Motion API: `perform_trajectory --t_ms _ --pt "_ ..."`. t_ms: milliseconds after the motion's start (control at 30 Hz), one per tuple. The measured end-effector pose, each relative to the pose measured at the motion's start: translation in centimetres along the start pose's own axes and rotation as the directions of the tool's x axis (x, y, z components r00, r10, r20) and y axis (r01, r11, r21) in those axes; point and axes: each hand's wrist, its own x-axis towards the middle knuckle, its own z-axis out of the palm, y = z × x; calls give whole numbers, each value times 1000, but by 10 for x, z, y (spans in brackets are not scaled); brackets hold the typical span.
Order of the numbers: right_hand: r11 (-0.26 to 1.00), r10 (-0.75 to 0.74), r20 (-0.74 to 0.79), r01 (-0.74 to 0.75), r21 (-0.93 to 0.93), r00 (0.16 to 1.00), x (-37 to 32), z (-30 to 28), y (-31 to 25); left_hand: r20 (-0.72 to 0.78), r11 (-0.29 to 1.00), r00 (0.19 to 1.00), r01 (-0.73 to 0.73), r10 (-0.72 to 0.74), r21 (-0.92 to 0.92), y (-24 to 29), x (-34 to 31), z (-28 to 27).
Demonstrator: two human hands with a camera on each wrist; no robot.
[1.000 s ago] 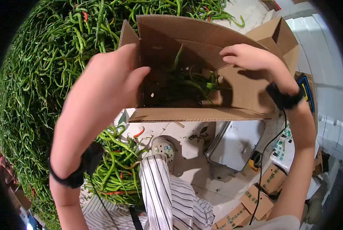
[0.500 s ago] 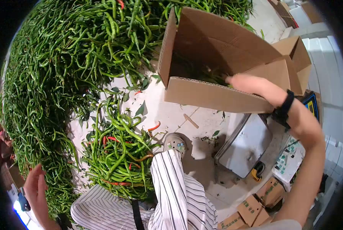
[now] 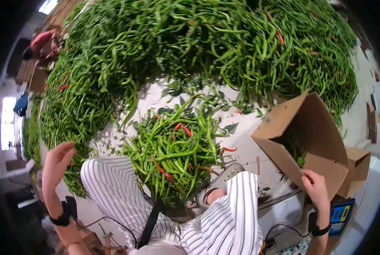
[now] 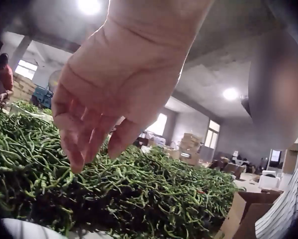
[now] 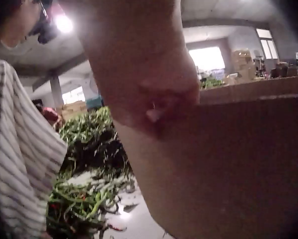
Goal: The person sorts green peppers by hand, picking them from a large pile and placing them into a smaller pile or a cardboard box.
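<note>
My left hand (image 3: 58, 165) hangs in the air at the left, over the edge of the big heap of green chili peppers (image 3: 100, 85); its fingers are loosely bent with nothing in them. In the left wrist view the left hand (image 4: 119, 84) droops above the heap. At the right, my right hand (image 3: 316, 189) grips the near wall edge of an open cardboard box (image 3: 279, 155). A few green peppers (image 3: 299, 155) show in the shaded inside. In the right wrist view the box wall (image 5: 228, 164) covers much of the frame below the right hand (image 5: 154, 94).
A smaller pile of green and red peppers (image 3: 173, 148) lies on the pale floor between striped trouser legs (image 3: 113, 178). Another cardboard box (image 3: 355, 170) stands beyond the first, near a blue device (image 3: 341, 216). A person in red (image 3: 45, 44) is far left.
The left hand has left the box and swung out to the left. My right hand has come from inside the box to its near edge. The view has turned left.
</note>
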Motion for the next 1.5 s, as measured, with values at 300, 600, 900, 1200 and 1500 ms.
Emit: perform_trajectory --t_ms 300,600,900,1200,1500 --pt "894 -407 -219 336 -297 887 -17 62 15 -159 976 965 196 -209 -95 -203 -130 -38" --pt "947 -230 116 250 -204 966 -37 -15 -233 -29 858 875 467 -484 -215 -404 -265 30" --pt "753 -651 609 487 443 453 -145 152 -482 -164 665 756 423 -633 -615 -559 -299 71" --pt "920 -392 812 165 356 432 -33 527 -683 -466 585 369 348 -804 -733 -813 -163 105" --pt "779 -612 440 595 196 657 145 863 -821 -505 492 133 531 -853 -690 -1025 -59 72"
